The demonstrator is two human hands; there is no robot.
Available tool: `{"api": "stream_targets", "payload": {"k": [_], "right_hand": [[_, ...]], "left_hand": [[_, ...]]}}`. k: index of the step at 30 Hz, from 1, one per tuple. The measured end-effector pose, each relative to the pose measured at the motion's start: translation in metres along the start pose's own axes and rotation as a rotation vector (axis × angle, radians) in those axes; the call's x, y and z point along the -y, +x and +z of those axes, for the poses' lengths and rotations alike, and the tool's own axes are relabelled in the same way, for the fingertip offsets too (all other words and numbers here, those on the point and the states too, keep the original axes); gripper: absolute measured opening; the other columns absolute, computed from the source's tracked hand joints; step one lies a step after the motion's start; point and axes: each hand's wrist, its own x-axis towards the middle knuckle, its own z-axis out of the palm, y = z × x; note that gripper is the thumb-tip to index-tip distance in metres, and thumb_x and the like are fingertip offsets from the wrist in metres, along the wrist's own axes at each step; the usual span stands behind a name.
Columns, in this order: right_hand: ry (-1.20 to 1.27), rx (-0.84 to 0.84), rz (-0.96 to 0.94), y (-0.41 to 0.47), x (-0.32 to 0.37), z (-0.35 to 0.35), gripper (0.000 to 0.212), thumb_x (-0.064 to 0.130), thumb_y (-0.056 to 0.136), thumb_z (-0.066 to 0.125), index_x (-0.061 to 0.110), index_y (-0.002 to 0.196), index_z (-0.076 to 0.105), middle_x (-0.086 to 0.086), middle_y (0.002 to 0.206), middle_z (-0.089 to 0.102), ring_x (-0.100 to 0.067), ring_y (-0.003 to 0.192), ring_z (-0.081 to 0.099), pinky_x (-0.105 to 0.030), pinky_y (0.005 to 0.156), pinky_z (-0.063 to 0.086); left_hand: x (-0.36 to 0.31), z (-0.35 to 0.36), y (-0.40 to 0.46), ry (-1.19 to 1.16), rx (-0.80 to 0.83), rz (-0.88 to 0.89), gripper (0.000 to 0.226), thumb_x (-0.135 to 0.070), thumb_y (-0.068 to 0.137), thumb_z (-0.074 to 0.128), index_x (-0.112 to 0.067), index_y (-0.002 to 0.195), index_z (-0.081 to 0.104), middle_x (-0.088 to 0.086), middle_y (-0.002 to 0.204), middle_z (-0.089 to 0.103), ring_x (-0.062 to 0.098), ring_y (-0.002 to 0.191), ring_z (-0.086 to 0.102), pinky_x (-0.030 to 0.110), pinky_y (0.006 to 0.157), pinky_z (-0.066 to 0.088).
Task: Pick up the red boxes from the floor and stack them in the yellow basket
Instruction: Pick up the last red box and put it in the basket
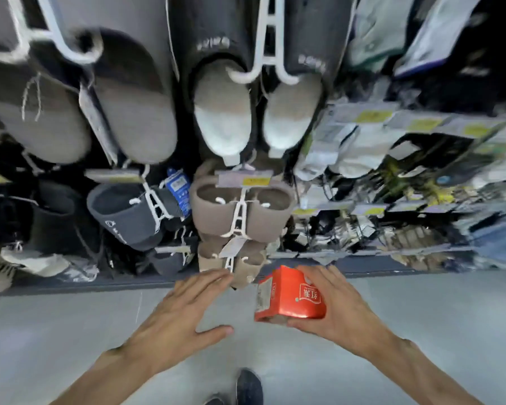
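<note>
The right hand (338,311) holds a red box (289,293) above the grey floor (70,331), with the thumb under the near side and the fingers curled over the far side. Just to its left, the left hand (184,314) is flat with straight, spread fingers and holds nothing. Slippers (240,211) hang on the far rack.

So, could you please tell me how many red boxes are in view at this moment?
1. The red box is held in the right hand, above the grey floor. Others may lie outside the frame; no basket shows here.
</note>
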Motion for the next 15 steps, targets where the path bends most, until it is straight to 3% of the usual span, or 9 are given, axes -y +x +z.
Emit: {"api": "stream_targets", "payload": {"k": [3,5,8,11,15], "right_hand": [[-0.009,-0.121,0.068,-0.046,0.011,-0.084,0.102,0.096,0.058,0.046,0.041,0.142,0.03,0.025,0.132,0.038,-0.003,0.128,0.032,-0.022,0.112,0.021],[-0.009,-0.175,0.13,-0.078,0.016,-0.136,0.101,0.091,0.061,0.052,0.038,0.144,0.031,0.023,0.132,0.038,-0.004,0.129,0.033,-0.028,0.114,0.024],[-0.018,-0.286,0.21,-0.127,0.02,-0.208,0.099,0.088,0.061,0.056,0.031,0.14,0.04,0.017,0.126,0.048,-0.01,0.116,0.044,-0.034,0.1,0.041],[-0.023,-0.379,0.299,-0.176,0.016,-0.265,0.097,0.088,0.062,0.056,0.027,0.137,0.045,0.012,0.118,0.053,-0.011,0.107,0.047,-0.033,0.093,0.044],[0.003,-0.518,0.402,-0.242,-0.007,-0.318,0.086,0.079,0.064,0.065,0.031,0.133,0.048,0.012,0.113,0.056,-0.01,0.102,0.051,-0.033,0.091,0.046]], "left_hand": [[-0.071,-0.054,0.029,0.002,-0.026,0.135,0.078,-0.076,0.089,0.045,-0.042,0.154,0.019,-0.024,0.156,0.022,-0.002,0.145,0.018,0.018,0.117,0.009],[-0.118,-0.089,0.052,0.042,-0.028,0.241,0.078,-0.077,0.089,0.043,-0.04,0.154,0.021,-0.02,0.155,0.028,0.001,0.144,0.023,0.021,0.117,0.013],[-0.186,-0.132,0.09,0.081,-0.038,0.385,0.08,-0.081,0.087,0.035,-0.038,0.154,0.023,-0.018,0.155,0.031,0.0,0.142,0.024,0.017,0.116,0.009],[-0.25,-0.159,0.132,0.103,-0.03,0.515,0.078,-0.076,0.09,0.044,-0.041,0.154,0.018,-0.016,0.157,0.028,0.003,0.144,0.023,0.022,0.118,0.014],[-0.341,-0.167,0.184,0.113,0.005,0.684,0.077,-0.067,0.091,0.053,-0.035,0.154,0.024,-0.013,0.158,0.031,0.007,0.145,0.027,0.021,0.116,0.018]]}}
